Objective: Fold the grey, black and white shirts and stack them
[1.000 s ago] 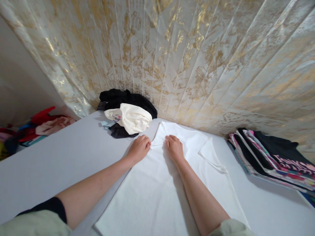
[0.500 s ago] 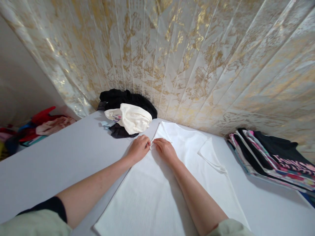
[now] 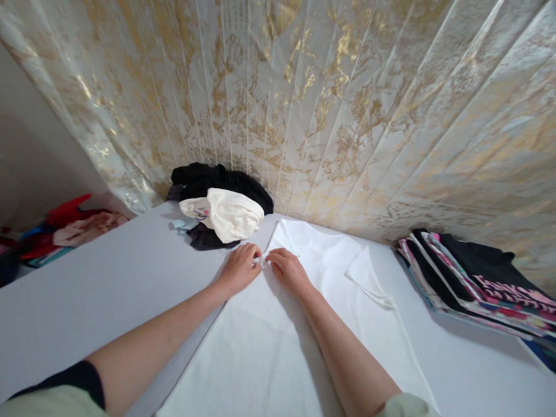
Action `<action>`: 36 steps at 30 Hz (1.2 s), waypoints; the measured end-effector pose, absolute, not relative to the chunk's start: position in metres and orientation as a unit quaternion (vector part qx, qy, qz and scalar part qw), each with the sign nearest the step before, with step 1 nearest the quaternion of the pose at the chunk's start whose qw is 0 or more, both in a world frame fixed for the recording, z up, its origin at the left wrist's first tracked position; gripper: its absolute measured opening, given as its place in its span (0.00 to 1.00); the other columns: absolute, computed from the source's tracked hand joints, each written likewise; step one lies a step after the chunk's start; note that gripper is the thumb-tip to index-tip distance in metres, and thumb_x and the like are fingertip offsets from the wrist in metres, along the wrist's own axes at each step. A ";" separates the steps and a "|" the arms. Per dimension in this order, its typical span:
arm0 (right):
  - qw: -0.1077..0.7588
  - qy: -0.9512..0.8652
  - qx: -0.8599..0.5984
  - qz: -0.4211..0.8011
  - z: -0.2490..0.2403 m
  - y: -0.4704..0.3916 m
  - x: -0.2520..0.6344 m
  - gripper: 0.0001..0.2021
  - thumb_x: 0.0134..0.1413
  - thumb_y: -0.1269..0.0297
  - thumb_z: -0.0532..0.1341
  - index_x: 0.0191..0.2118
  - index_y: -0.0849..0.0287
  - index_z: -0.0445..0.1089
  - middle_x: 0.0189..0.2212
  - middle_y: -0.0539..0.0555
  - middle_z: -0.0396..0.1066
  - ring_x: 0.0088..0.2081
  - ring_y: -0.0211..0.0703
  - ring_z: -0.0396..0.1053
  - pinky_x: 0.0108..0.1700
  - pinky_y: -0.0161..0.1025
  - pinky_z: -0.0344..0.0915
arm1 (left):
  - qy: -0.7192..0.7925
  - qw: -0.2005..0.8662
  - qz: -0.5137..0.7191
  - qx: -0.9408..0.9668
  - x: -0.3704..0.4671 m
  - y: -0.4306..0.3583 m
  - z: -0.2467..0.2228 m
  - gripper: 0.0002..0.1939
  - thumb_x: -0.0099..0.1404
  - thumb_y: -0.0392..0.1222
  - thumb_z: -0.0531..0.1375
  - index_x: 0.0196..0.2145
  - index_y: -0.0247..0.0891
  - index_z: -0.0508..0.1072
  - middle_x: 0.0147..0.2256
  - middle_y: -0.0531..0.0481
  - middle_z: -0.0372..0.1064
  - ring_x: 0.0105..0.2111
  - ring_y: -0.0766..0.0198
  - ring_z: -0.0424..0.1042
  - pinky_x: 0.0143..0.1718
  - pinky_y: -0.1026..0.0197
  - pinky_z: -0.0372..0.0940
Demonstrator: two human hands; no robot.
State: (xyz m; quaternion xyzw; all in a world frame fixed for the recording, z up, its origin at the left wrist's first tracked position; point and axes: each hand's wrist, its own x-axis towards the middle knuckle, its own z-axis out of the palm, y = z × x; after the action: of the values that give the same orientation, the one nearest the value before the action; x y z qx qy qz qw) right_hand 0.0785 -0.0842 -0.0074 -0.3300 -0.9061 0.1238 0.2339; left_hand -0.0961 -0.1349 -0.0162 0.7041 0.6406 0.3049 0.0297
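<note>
A white short-sleeved shirt lies spread on the pale table, its neckline toward the wall and one sleeve flat on the right. Near the shirt's left shoulder edge, my left hand has its fingers closed on a bit of the white fabric. Just right of it, my right hand is curled with thumb and fingertips together at the same small raised piece of fabric. The fingertips of both hands nearly meet there. Exactly how the cloth sits between the fingers is partly hidden.
A crumpled heap holds a cream garment and black clothes against the wall. Folded clothes form a stack at the right. Mixed red and pink clothes lie beyond the table's left edge. A gold-patterned curtain hangs behind.
The view has shifted slightly, so everything sits a little further left and lower. Both hands stay at the shirt's left shoulder, with a small change in finger position.
</note>
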 end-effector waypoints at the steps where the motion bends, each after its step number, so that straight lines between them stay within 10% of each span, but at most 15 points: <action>1: 0.236 -0.905 -0.331 0.124 -0.007 -0.084 0.078 0.16 0.55 0.77 0.57 0.45 0.53 0.74 0.46 0.52 0.72 0.48 0.39 0.70 0.52 0.35 0.63 | 0.641 0.031 0.302 0.705 -0.096 -0.135 -0.016 0.09 0.56 0.29 0.56 0.33 0.41 0.64 0.34 0.51 0.67 0.37 0.59 0.67 0.40 0.58 0.60; 22: 0.272 -0.896 -0.316 0.154 -0.017 -0.080 0.079 0.24 0.54 0.81 0.53 0.51 0.51 0.72 0.47 0.52 0.71 0.49 0.39 0.69 0.53 0.37 0.63 | 0.618 0.042 0.346 0.705 -0.101 -0.132 -0.024 0.12 0.54 0.24 0.51 0.26 0.42 0.58 0.30 0.52 0.61 0.35 0.59 0.62 0.37 0.59 0.57; 36: 0.272 -0.894 -0.314 0.171 -0.016 -0.079 0.078 0.23 0.52 0.83 0.52 0.44 0.52 0.75 0.47 0.54 0.71 0.49 0.40 0.69 0.54 0.39 0.63 | 0.621 0.040 0.339 0.705 -0.102 -0.131 -0.027 0.11 0.58 0.25 0.53 0.30 0.40 0.70 0.32 0.50 0.64 0.38 0.60 0.65 0.41 0.59 0.60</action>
State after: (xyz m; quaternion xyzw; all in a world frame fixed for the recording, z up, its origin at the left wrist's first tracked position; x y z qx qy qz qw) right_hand 0.0778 -0.0788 -0.0163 -0.3136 -0.8937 0.1710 0.2715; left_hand -0.1019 -0.1313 -0.0273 0.7051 0.6214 0.3393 0.0402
